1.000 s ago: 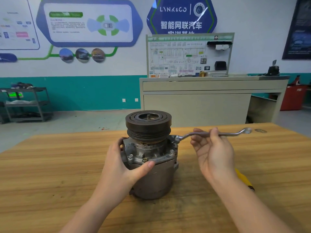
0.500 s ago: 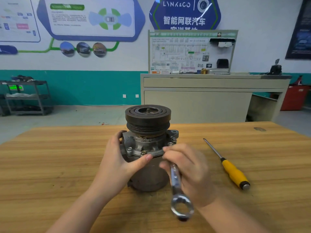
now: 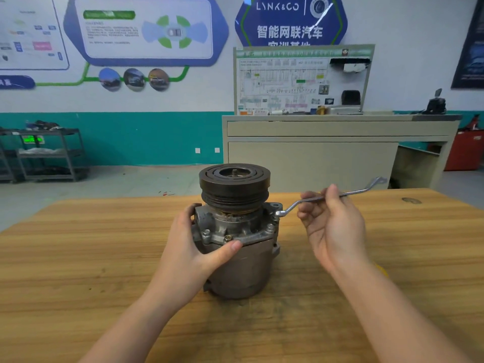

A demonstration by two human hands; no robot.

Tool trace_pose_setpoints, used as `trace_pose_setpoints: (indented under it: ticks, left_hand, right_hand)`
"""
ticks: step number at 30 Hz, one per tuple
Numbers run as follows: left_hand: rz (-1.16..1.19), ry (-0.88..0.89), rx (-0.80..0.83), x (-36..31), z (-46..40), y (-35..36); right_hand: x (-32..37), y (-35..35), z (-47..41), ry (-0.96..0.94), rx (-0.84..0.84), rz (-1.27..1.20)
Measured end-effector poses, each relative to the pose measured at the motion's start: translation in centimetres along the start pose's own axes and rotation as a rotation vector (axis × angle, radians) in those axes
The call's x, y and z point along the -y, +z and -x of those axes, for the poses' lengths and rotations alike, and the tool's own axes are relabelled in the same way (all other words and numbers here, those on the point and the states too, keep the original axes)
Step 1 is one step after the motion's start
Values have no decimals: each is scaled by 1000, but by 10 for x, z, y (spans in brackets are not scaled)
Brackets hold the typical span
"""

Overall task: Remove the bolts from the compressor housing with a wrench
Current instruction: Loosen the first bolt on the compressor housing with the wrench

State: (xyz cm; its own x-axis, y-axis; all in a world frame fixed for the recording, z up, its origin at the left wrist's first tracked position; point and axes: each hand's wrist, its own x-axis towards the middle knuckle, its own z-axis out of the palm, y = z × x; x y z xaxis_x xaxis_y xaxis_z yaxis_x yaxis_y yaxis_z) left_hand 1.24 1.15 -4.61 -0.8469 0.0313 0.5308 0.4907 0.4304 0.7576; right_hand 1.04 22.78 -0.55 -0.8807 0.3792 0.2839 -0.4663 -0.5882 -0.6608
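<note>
Right hand (image 3: 334, 226) fingers pinched the wrench (image 3: 327, 197); its shank ran leftward to a housing bolt (image 3: 278, 213); left hand (image 3: 195, 247) gripped the compressor (image 3: 235, 231).

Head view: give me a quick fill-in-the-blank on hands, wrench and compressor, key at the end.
1. The left hand grips the ____ to steady it.
2. The right hand holds the shaft of the ____.
3. The compressor stands upright with its black pulley at the ____.
4. The wrench's near end sits at a bolt on the compressor's ____ side, seen from the camera.

Missing words: compressor; wrench; top; right
</note>
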Motion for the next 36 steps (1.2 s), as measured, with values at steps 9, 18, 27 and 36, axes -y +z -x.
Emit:
trace_pose_setpoints:
  ticks: [9,18,27,36]
  left_hand:
    - [-14,-11,13,-1,1,0]
    - [-15,6,3,-1,0,0]
    - [-14,-17,17,-2,1,0]
    - [-9,1,20,-2,1,-1]
  right_hand:
    - [-9,2,37,-679,253,483]
    - [-27,-3,50,-1011,462,673]
    - [-3,-5,-9,201,-54,-205]
    - [-2,3,23,-307,218,245]
